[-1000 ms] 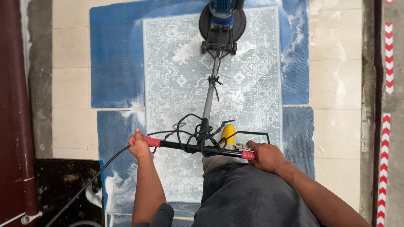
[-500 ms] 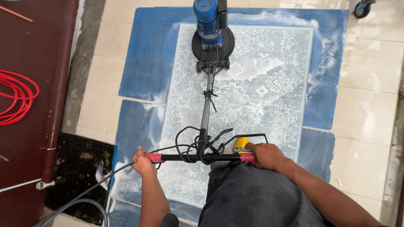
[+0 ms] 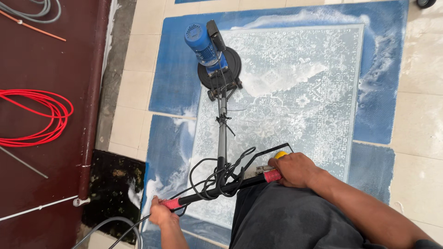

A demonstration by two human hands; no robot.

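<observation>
Both hands (image 3: 295, 168) on scrubber (image 3: 221, 138), head away.

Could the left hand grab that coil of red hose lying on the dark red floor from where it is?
Probably not. The left hand grips the red handle grip of the blue floor scrubbing machine, and the coil of red hose lies far off to the side, past a dark red pipe.

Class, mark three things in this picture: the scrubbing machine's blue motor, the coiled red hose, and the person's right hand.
blue motor (image 3: 200, 43), head view, on its ribbed casing
red hose (image 3: 34, 117), head view, on the coil's loops
right hand (image 3: 295, 169), head view, on the knuckles
</observation>
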